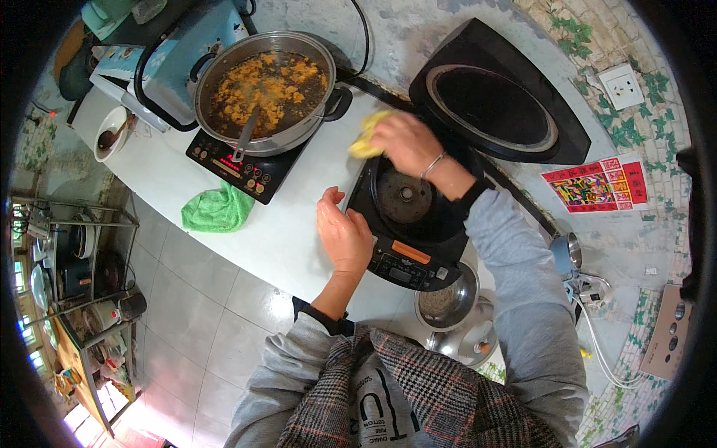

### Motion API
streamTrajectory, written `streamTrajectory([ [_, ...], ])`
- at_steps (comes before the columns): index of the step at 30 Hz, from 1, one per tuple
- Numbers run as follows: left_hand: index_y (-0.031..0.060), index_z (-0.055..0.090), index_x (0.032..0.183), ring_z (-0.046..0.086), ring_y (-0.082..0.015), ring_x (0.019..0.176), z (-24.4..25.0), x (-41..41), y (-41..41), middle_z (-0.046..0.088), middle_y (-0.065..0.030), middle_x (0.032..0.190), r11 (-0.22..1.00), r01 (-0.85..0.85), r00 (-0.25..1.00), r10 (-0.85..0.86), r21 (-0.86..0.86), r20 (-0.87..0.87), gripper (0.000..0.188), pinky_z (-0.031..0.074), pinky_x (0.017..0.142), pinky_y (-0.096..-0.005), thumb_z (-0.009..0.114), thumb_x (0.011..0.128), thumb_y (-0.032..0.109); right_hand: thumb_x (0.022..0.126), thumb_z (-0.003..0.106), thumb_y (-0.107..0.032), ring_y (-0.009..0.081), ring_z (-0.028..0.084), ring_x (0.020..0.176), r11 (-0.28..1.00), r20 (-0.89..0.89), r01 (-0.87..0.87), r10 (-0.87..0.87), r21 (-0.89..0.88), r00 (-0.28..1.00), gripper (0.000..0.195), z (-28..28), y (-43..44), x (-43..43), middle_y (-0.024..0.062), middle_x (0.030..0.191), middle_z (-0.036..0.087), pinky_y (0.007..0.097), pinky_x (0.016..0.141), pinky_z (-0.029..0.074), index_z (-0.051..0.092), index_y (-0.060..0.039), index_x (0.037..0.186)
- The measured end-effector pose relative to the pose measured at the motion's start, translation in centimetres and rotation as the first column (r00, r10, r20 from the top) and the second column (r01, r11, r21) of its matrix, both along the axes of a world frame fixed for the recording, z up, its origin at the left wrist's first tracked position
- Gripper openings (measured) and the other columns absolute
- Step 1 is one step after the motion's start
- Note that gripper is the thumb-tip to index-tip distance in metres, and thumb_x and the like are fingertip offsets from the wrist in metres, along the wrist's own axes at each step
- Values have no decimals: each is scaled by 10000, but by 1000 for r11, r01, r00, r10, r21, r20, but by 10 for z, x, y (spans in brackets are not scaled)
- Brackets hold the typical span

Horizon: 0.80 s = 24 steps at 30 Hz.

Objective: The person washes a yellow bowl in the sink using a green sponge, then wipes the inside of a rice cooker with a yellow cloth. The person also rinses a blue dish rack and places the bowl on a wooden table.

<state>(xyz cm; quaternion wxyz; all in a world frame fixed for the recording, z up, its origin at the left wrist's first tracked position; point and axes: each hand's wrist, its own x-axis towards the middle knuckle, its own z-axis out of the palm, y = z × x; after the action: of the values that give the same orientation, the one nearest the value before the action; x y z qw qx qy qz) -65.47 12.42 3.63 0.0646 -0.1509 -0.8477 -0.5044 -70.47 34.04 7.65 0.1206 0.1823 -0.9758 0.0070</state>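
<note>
My right hand (406, 143) is closed on a yellow cloth (368, 134) over the back left rim of a black rice cooker's inner well. The rice cooker (406, 193) stands with its lid (493, 106) raised; inside, a round heating plate shows. Beside the cooker's left edge, my left hand (343, 229) is held up over the white counter (280, 235), fingers loosely bent, with nothing seen in it. To the left, a steel pot (266, 92) of dark liquid with orange-yellow pieces sits on a lit induction cooker (238, 168). A metal utensil (246, 134) leans in the pot.
A green cloth (217, 208) lies at the counter's front edge. A white bowl with a ladle (112, 134) stands at the far left. Steel bowls (448, 297) and a glass lid (473, 339) are right of the cooker. A metal shelf (92, 313) stands across the tiled floor.
</note>
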Motion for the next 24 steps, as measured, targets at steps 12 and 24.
streamTrajectory([
  [12,-42,430,1200,521,-350,941,1,-3,3,527,-159,1005,998,-50,998,52,49,-47,413,411,828,-416,549,805,-23,796,542,-127,249,520,1135,971,214,-100,148,-219,966,148,6,-58,39,23,1033,628,417,990,377,679,-137,850],
  [24,-41,434,1190,531,-336,912,-3,-5,5,536,-157,992,998,-37,998,40,51,-50,396,421,810,-417,538,809,-19,803,532,-125,252,537,1120,994,148,-78,89,-80,985,364,7,-43,58,-2,1206,598,411,910,438,661,-224,1128],
])
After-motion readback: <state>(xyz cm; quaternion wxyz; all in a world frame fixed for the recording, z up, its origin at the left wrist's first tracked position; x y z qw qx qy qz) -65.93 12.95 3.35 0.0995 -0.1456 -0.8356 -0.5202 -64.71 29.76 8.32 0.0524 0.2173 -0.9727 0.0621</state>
